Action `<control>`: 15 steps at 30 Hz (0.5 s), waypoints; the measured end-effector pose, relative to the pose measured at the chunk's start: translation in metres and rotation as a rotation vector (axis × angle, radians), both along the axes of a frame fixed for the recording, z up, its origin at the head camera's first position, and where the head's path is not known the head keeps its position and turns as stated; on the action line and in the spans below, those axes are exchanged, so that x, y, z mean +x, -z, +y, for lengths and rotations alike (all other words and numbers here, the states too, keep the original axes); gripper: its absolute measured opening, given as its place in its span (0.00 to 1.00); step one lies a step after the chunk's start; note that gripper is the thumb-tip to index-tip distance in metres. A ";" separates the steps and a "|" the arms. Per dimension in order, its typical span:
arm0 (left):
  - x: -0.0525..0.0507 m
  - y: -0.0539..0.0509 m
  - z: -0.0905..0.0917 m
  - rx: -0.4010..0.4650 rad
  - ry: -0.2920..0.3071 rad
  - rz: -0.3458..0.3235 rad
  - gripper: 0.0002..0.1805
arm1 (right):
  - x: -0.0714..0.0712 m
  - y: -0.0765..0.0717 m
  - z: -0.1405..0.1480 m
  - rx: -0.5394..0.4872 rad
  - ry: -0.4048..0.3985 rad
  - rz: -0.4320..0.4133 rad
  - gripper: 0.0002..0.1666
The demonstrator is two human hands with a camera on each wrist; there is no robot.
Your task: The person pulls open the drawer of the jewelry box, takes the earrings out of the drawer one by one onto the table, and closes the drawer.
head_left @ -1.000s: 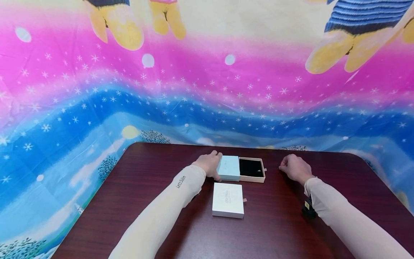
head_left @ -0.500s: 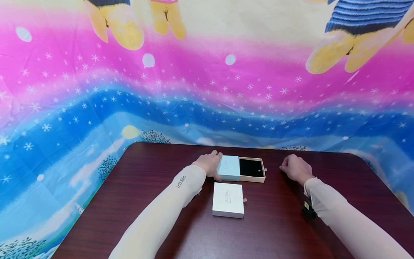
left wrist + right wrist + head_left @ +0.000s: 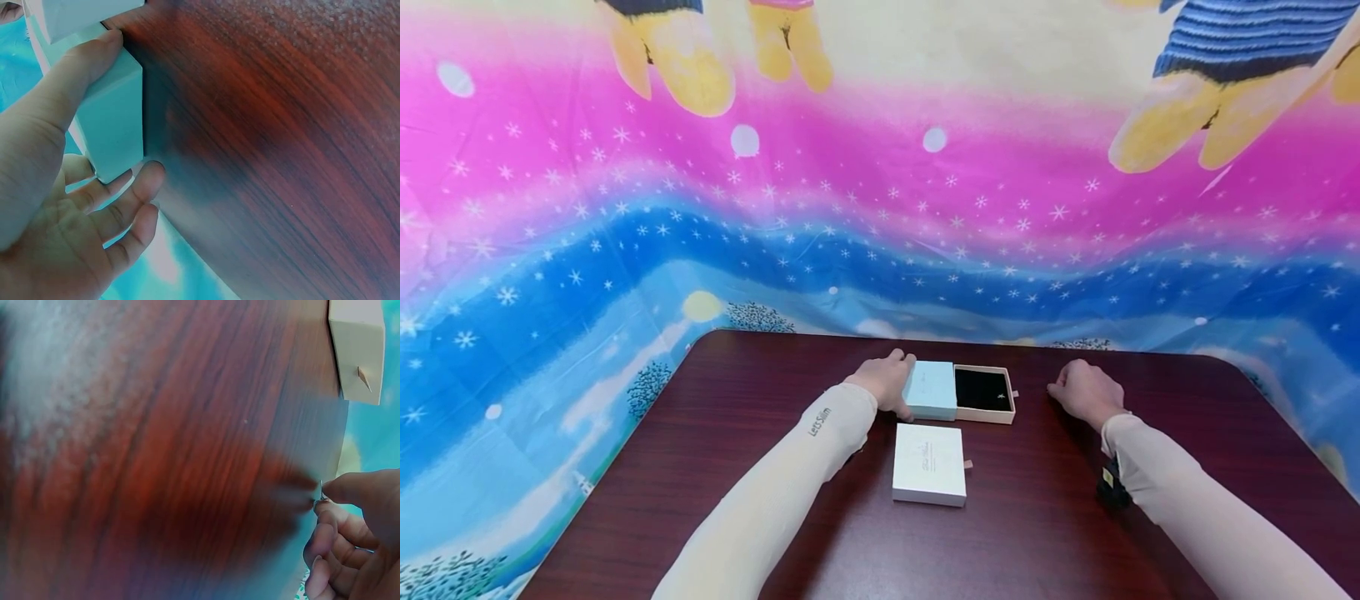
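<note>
My left hand (image 3: 883, 383) grips the closed end of a pale blue jewellery box (image 3: 931, 390). In the left wrist view the thumb lies along one side of the blue box (image 3: 115, 128) and fingers touch the opposite side. The drawer (image 3: 984, 416) is slid out to the right, showing a black insert (image 3: 979, 388) with a tiny silvery star-shaped piece (image 3: 1001, 396) on it. Right of the drawer, my right hand (image 3: 1086, 390) pinches a tiny silvery earring (image 3: 321, 490) between thumb and forefinger, just above the table; its details are too small to tell.
A white box (image 3: 928, 463) with a small pink ribbon tab (image 3: 967, 464) lies closed in front of the blue one. Both rest on a dark red-brown wooden table (image 3: 1037, 525). A colourful printed cloth (image 3: 880, 208) hangs behind the table's far edge.
The right wrist has shifted very slightly, with the hand still beside the drawer. The left hand and both boxes stay where they were.
</note>
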State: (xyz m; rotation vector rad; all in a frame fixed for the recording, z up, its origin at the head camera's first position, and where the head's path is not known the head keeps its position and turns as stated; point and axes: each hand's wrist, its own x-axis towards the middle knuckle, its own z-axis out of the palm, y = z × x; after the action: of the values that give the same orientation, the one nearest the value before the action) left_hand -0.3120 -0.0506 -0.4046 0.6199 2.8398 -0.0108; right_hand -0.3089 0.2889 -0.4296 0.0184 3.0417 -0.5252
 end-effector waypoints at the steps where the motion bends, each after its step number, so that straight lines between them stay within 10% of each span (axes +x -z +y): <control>1: 0.000 0.000 0.000 -0.001 0.000 0.000 0.57 | 0.000 0.000 0.000 -0.002 0.003 0.000 0.25; 15: 0.001 0.000 -0.001 0.016 -0.003 -0.007 0.58 | 0.000 0.000 0.001 -0.015 0.025 0.021 0.25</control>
State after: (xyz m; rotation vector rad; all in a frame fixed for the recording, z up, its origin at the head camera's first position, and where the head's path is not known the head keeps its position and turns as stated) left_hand -0.3109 -0.0515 -0.4048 0.6181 2.8363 0.0139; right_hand -0.3088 0.2895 -0.4299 0.0511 3.0616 -0.5532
